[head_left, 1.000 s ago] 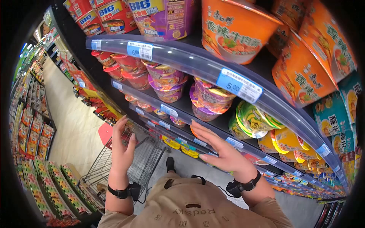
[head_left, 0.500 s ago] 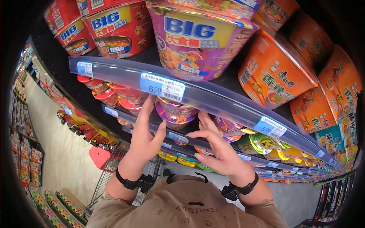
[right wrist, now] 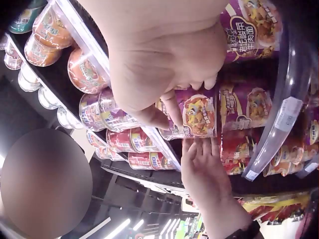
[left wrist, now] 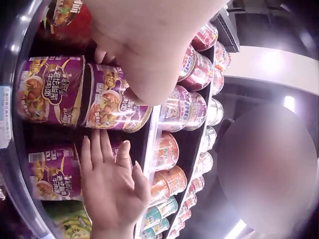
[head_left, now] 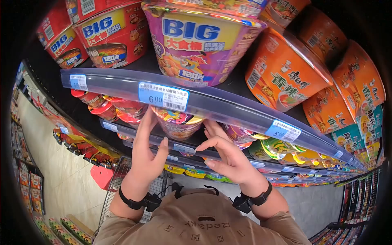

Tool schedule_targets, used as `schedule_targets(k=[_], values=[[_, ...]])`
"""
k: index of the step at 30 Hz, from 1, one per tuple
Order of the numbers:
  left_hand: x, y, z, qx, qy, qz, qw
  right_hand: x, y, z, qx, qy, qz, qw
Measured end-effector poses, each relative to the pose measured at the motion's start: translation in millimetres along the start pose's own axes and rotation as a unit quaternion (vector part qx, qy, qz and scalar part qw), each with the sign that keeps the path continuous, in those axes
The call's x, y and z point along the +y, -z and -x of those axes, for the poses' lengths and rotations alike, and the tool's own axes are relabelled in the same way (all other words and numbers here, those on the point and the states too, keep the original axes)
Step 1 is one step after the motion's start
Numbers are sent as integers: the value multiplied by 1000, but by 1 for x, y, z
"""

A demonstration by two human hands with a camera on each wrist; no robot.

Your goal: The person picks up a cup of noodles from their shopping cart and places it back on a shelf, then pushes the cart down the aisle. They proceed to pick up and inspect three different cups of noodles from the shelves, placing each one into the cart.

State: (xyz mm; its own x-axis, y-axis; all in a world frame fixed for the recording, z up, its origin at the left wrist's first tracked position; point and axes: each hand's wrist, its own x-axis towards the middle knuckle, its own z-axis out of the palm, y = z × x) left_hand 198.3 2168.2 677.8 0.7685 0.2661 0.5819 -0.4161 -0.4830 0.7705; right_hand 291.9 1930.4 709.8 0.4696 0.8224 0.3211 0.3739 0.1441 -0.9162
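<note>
Under the clear shelf edge, a purple noodle cup point(head_left: 177, 126) stands between the two hands. The left hand point(head_left: 145, 157) is at its left side, long fingers reaching up beneath the price label. At the cup's right side, the right hand point(head_left: 230, 157) has its fingers spread and slightly bent, some hidden under the shelf edge. In the left wrist view, the right hand point(left wrist: 112, 189) has nearly straight fingertips at the side of the cup point(left wrist: 112, 102). The right wrist view shows the left hand point(right wrist: 207, 177) with straight fingertips against the cup point(right wrist: 199, 114).
Large BIG noodle tubs point(head_left: 196, 49) and orange tubs point(head_left: 286, 71) line the shelf above. Red cups point(head_left: 122, 106) and green cups point(head_left: 277, 147) flank the purple ones. A clear shelf edge point(head_left: 228, 112) crosses over the hands. Behind them is a wire cart point(head_left: 116, 179).
From lower down in front of the shelves, both hands have risen to either side of the purple cup. The head view has moved closer to the shelf. More of the cup now shows below the edge.
</note>
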Motion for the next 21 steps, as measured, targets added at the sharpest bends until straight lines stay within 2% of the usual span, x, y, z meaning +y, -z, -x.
schedule_targets(k=[2, 5, 7, 9, 10, 15, 17, 19, 21], values=[[11, 1, 7, 12, 28, 21, 999, 0, 2, 6, -7, 16, -35, 999], [20, 1, 30, 39, 53, 24, 997, 2, 6, 14, -64, 44, -65, 995], [36, -1, 45, 53, 59, -1, 997, 6, 6, 22, -66, 59, -137, 987], [52, -7, 63, 72, 68, 30, 995, 6, 6, 32, -89, 61, -176, 978], [58, -7, 76, 68, 100, 63, 991, 5, 4, 38, -95, 51, -198, 974], [95, -18, 117, 123, 96, -39, 987, 7, -1, 60, -149, 50, -255, 954], [106, -26, 139, 141, 102, -68, 982, 8, -2, 70, -170, 62, -242, 953], [119, -40, 169, 139, 162, -79, 974, 23, 2, 93, -144, -20, -338, 930], [135, -48, 191, 153, 182, -97, 966, 37, -5, 107, -165, -25, -345, 924]])
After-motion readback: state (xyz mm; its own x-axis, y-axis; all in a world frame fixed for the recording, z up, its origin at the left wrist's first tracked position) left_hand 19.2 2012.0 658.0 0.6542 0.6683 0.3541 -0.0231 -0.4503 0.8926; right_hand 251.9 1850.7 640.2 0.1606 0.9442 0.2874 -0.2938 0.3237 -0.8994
